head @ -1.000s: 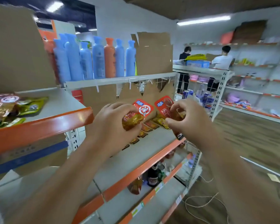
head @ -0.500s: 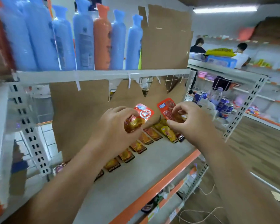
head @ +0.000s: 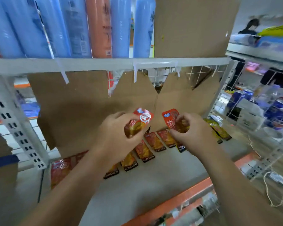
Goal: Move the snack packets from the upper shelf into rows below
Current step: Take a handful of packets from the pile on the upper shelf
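Left hand [head: 118, 136] gripping red packet [head: 145, 117], right hand [head: 193, 134] pinching second packet [head: 169, 117], both hovering over row [head: 153, 141] at shelf [head: 153, 180] back edge. Placing step ongoing; next probably needing free slot.

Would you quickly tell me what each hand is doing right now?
Left hand: grips a red packet.
Right hand: pinches an orange packet.

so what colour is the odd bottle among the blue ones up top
Salmon-orange bottle, clearest in the head view.
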`<action>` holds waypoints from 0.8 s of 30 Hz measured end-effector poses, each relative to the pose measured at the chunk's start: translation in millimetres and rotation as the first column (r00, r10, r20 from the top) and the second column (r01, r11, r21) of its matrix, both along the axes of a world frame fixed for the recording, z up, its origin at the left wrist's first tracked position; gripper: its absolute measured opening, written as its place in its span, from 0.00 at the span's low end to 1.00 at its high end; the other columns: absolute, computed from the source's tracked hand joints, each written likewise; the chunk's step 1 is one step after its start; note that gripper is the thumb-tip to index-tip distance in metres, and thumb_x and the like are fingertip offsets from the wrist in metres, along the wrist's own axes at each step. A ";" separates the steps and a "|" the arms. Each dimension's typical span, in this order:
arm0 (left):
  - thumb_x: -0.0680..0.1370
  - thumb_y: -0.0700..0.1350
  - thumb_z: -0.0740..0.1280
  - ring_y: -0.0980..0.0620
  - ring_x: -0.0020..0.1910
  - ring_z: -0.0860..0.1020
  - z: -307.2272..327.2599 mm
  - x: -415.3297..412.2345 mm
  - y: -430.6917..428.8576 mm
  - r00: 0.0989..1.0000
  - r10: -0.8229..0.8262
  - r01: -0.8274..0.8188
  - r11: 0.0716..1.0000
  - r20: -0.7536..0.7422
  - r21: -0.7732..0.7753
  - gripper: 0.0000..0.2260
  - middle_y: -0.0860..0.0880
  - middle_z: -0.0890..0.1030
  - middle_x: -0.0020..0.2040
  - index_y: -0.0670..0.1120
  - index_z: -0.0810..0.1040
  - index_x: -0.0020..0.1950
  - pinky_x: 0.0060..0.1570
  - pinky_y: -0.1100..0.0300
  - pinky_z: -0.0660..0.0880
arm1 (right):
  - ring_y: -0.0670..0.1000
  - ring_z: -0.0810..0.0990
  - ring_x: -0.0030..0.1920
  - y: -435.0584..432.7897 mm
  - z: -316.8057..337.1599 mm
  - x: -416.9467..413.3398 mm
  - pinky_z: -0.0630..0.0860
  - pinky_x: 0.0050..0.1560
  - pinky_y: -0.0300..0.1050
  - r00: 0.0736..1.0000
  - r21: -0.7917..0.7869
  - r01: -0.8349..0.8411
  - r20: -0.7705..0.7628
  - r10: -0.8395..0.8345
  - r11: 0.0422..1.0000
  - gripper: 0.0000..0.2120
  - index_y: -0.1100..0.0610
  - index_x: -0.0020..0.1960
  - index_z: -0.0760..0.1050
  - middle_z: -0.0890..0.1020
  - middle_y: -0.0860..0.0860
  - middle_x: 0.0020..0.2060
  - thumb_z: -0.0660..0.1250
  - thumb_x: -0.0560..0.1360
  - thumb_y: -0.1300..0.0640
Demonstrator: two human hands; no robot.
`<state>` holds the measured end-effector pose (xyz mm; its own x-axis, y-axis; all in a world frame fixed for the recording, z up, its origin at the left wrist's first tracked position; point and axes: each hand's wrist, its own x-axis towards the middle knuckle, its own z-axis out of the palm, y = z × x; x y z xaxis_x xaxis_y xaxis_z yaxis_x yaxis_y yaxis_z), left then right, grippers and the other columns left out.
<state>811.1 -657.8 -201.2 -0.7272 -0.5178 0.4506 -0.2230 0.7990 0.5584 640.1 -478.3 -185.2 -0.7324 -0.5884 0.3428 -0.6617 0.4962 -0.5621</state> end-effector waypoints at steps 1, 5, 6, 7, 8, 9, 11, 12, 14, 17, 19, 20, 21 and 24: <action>0.72 0.62 0.70 0.56 0.60 0.74 -6.3 -6.9 5.3 0.999 0.034 -0.034 0.999 0.011 0.013 0.21 0.57 0.78 0.61 0.60 0.79 0.64 0.55 0.62 0.73 | 0.46 0.76 0.48 0.7 -7.2 -10.2 0.69 0.46 0.43 1.000 -0.006 -0.017 0.017 0.017 1.000 0.13 0.49 0.49 0.77 0.75 0.44 0.47 0.78 0.69 0.50; 0.75 0.59 0.73 0.59 0.54 0.74 -43.3 -43.9 39.5 0.985 0.173 -0.175 0.974 0.026 0.141 0.20 0.57 0.76 0.59 0.61 0.77 0.66 0.51 0.68 0.72 | 0.48 0.79 0.47 4.0 -46.9 -62.8 0.73 0.44 0.45 0.987 -0.035 -0.093 0.127 0.097 0.995 0.13 0.49 0.45 0.76 0.79 0.48 0.45 0.77 0.68 0.47; 0.76 0.60 0.73 0.60 0.53 0.75 -53.9 -55.1 50.9 0.978 0.206 -0.208 0.966 0.029 0.154 0.19 0.58 0.76 0.58 0.62 0.76 0.65 0.49 0.70 0.71 | 0.48 0.79 0.46 4.6 -55.6 -74.7 0.74 0.43 0.44 0.985 -0.014 -0.110 0.132 0.111 0.994 0.14 0.49 0.46 0.77 0.80 0.47 0.44 0.76 0.68 0.44; 0.76 0.61 0.72 0.60 0.52 0.75 -65.0 -66.8 61.1 0.972 0.234 -0.237 0.960 0.034 0.150 0.19 0.59 0.75 0.57 0.62 0.76 0.65 0.49 0.69 0.71 | 0.48 0.80 0.45 5.3 -64.0 -85.8 0.74 0.42 0.44 0.984 0.010 -0.129 0.125 0.126 0.992 0.16 0.49 0.47 0.78 0.81 0.46 0.43 0.74 0.68 0.40; 0.76 0.61 0.72 0.60 0.53 0.74 -75.4 -78.4 71.1 0.963 0.265 -0.268 0.955 0.043 0.129 0.19 0.59 0.75 0.57 0.61 0.75 0.65 0.50 0.67 0.72 | 0.49 0.80 0.45 6.6 -71.6 -95.8 0.75 0.42 0.45 0.984 0.042 -0.142 0.111 0.136 0.989 0.19 0.49 0.49 0.79 0.81 0.46 0.44 0.72 0.68 0.37; 0.76 0.62 0.72 0.59 0.53 0.74 -86.2 -89.4 79.6 0.952 0.300 -0.304 0.947 0.052 0.102 0.19 0.59 0.74 0.58 0.60 0.75 0.65 0.51 0.64 0.73 | 0.51 0.80 0.46 8.3 -79.8 -105.3 0.74 0.43 0.45 0.985 0.074 -0.149 0.100 0.141 0.986 0.20 0.49 0.51 0.79 0.82 0.47 0.46 0.71 0.68 0.35; 0.74 0.61 0.71 0.57 0.54 0.73 -105.9 -107.1 94.6 0.927 0.366 -0.371 0.927 0.075 0.054 0.20 0.57 0.75 0.59 0.58 0.76 0.65 0.52 0.60 0.73 | 0.55 0.80 0.50 14.0 -93.7 -120.7 0.73 0.45 0.47 0.985 0.154 -0.154 0.097 0.140 0.976 0.22 0.49 0.58 0.79 0.80 0.51 0.52 0.72 0.69 0.38; 0.74 0.61 0.70 0.54 0.57 0.73 -115.3 -116.0 101.4 0.916 0.387 -0.393 0.918 0.100 0.049 0.21 0.55 0.75 0.61 0.58 0.76 0.65 0.54 0.57 0.74 | 0.57 0.80 0.52 17.4 -101.2 -129.2 0.75 0.47 0.49 0.984 0.195 -0.160 0.109 0.141 0.968 0.25 0.50 0.61 0.77 0.78 0.53 0.54 0.72 0.69 0.40; 0.74 0.62 0.68 0.46 0.63 0.75 -132.1 -131.7 110.8 0.891 0.417 -0.425 0.905 0.176 0.009 0.21 0.54 0.76 0.64 0.59 0.75 0.65 0.58 0.47 0.75 | 0.59 0.80 0.52 21.9 -113.8 -140.5 0.78 0.48 0.51 0.977 0.239 -0.188 0.141 0.158 0.953 0.25 0.51 0.62 0.76 0.75 0.54 0.53 0.72 0.67 0.44; 0.74 0.62 0.68 0.44 0.63 0.76 -150.7 -153.8 111.1 0.865 0.448 -0.432 0.894 0.226 -0.122 0.20 0.53 0.79 0.63 0.56 0.77 0.63 0.63 0.38 0.72 | 0.59 0.79 0.48 23.5 -130.9 -151.6 0.76 0.45 0.49 0.971 0.231 -0.217 0.147 0.186 0.948 0.21 0.52 0.57 0.76 0.73 0.53 0.50 0.73 0.68 0.46; 0.74 0.59 0.69 0.46 0.55 0.78 -156.7 -167.3 106.5 0.867 0.457 -0.421 0.885 0.197 -0.201 0.17 0.52 0.81 0.57 0.54 0.79 0.59 0.64 0.33 0.70 | 0.59 0.78 0.48 22.9 -141.8 -159.5 0.75 0.43 0.48 0.973 0.223 -0.215 0.135 0.189 0.951 0.21 0.53 0.55 0.76 0.73 0.54 0.50 0.72 0.67 0.45; 0.73 0.59 0.70 0.47 0.52 0.78 -159.1 -173.5 103.5 0.863 0.468 -0.422 0.875 0.192 -0.237 0.16 0.53 0.81 0.54 0.54 0.80 0.57 0.64 0.33 0.69 | 0.59 0.78 0.48 23.4 -145.2 -162.7 0.74 0.43 0.47 0.971 0.231 -0.217 0.147 0.187 0.948 0.20 0.53 0.55 0.76 0.73 0.53 0.51 0.73 0.67 0.45; 0.72 0.58 0.71 0.48 0.50 0.79 -161.8 -178.7 100.3 0.852 0.484 -0.426 0.862 0.199 -0.276 0.15 0.53 0.81 0.52 0.55 0.81 0.56 0.66 0.34 0.67 | 0.58 0.78 0.48 24.0 -149.4 -165.9 0.74 0.43 0.47 0.969 0.231 -0.224 0.159 0.191 0.947 0.20 0.54 0.55 0.77 0.73 0.53 0.51 0.74 0.67 0.47; 0.70 0.58 0.75 0.48 0.45 0.82 -169.6 -194.2 88.6 0.808 0.536 -0.436 0.822 0.242 -0.365 0.16 0.54 0.83 0.49 0.55 0.84 0.55 0.59 0.49 0.62 | 0.58 0.78 0.47 25.7 -156.4 -173.2 0.73 0.41 0.46 0.965 0.237 -0.236 0.173 0.199 0.942 0.17 0.55 0.53 0.77 0.72 0.50 0.48 0.75 0.67 0.49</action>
